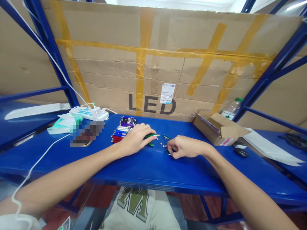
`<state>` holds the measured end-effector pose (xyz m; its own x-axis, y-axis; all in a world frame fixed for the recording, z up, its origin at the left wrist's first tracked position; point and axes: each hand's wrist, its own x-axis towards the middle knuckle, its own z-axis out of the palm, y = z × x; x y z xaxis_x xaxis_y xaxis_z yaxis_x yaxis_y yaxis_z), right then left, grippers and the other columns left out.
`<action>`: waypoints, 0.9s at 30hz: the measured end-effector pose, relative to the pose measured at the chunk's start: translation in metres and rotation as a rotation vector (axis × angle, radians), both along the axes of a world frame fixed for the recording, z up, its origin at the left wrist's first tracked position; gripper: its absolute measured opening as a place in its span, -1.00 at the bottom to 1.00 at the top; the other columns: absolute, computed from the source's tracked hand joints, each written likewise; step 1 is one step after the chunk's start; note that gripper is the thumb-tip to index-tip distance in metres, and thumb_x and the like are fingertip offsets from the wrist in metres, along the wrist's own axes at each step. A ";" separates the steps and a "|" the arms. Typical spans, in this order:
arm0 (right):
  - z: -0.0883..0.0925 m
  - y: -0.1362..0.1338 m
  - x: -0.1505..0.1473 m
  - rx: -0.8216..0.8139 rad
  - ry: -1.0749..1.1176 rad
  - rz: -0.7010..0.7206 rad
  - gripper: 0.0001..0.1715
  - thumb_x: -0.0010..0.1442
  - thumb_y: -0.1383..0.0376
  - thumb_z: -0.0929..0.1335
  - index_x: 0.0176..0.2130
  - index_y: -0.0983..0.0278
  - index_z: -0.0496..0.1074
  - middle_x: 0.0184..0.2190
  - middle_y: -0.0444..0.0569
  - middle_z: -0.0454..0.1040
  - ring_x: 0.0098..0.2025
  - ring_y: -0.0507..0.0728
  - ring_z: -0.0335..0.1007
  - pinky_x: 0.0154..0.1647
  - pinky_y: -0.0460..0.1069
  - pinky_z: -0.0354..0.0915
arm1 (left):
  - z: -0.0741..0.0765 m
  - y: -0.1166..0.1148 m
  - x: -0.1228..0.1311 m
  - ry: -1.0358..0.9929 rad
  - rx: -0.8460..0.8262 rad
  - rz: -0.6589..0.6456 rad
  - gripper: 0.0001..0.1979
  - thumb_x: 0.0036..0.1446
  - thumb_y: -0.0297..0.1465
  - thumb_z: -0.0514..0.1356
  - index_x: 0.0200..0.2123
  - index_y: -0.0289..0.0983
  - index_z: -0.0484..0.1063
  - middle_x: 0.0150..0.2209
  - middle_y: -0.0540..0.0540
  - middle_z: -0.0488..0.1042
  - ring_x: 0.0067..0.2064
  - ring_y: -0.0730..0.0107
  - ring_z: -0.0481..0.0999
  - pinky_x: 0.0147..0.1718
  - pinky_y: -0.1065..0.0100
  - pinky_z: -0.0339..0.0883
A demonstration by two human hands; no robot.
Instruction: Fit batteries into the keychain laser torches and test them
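My left hand (136,139) is closed around a slim green metal tube (151,135), like the body of a small keychain flashlight, its end pointing right. Another green tube (151,144) lies on the table just below those fingers. Fingertips pinched, my right hand (185,147) is down at the tabletop beside several small round silver discs (163,145) that look like button cells. Whatever is between its fingers is hidden. A green carabiner clip (166,137) lies above the discs, and a second green clip (168,153) is partly covered by the right hand.
Left of my left hand lies a row of coloured tubes (120,132) with clips. Farther left are a phone (86,137), a power strip (87,112) and a tissue pack (64,123). An open carton (216,129), black mouse (240,152) and bottle (232,108) stand right. Cardboard (107,73) backs the blue table (153,172).
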<state>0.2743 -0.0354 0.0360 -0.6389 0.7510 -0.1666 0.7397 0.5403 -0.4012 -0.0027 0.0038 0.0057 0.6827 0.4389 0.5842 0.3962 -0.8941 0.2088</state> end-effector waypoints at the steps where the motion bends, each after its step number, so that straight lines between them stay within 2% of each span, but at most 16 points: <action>1: 0.000 0.000 -0.001 0.001 0.011 -0.012 -0.93 0.08 0.42 0.45 -0.38 0.24 0.54 -0.53 -0.22 0.43 -0.49 0.02 0.27 -0.43 -0.07 0.12 | 0.000 0.000 0.000 -0.006 0.000 -0.002 -0.77 0.54 -0.25 0.17 -0.01 -0.25 0.55 -0.10 -0.12 0.60 -0.02 0.16 0.50 0.04 0.12 0.32; 6: -0.001 0.001 -0.001 0.031 0.245 -0.144 -0.98 0.15 0.33 0.39 -0.35 0.23 0.44 -0.51 -0.22 0.41 -0.46 0.03 0.23 -0.43 -0.07 0.12 | -0.002 0.002 0.000 -0.067 -0.025 0.002 -0.76 0.53 -0.22 0.18 -0.01 -0.24 0.56 -0.10 -0.13 0.60 -0.03 0.17 0.51 0.03 0.13 0.37; 13: -0.010 0.005 -0.003 0.190 0.593 -0.211 -0.86 0.32 0.20 0.34 -0.27 0.20 0.34 -0.41 -0.17 0.45 -0.40 0.06 0.30 -0.33 -0.02 0.25 | 0.000 0.002 0.001 -0.128 -0.120 0.015 -0.76 0.51 -0.22 0.20 -0.02 -0.23 0.58 -0.16 -0.10 0.58 -0.08 0.19 0.52 -0.01 0.17 0.38; 16: -0.014 0.005 -0.007 0.131 0.644 -0.198 -0.87 0.34 0.21 0.36 -0.24 0.20 0.34 -0.34 -0.12 0.55 -0.39 0.07 0.42 -0.32 -0.01 0.32 | 0.002 0.002 0.001 -0.130 -0.114 0.004 -0.76 0.51 -0.22 0.20 -0.04 -0.24 0.58 -0.18 -0.10 0.58 -0.11 0.19 0.50 -0.02 0.16 0.37; 21: -0.022 0.006 -0.013 0.058 0.720 -0.207 -0.84 0.27 0.23 0.44 -0.27 0.20 0.37 -0.41 -0.13 0.59 -0.39 0.10 0.52 -0.32 -0.01 0.39 | 0.002 0.002 0.002 -0.131 -0.105 0.013 -0.75 0.51 -0.20 0.19 -0.07 -0.23 0.58 -0.20 -0.09 0.58 -0.13 0.21 0.49 -0.06 0.19 0.37; 27: -0.026 0.008 -0.017 0.020 0.804 -0.200 -0.69 0.27 0.07 0.51 -0.21 0.22 0.47 -0.32 -0.04 0.66 -0.34 0.13 0.60 -0.27 0.03 0.48 | 0.002 0.002 0.001 -0.130 -0.105 0.022 -0.75 0.50 -0.19 0.21 -0.06 -0.22 0.60 -0.21 -0.09 0.60 -0.14 0.22 0.47 -0.08 0.21 0.37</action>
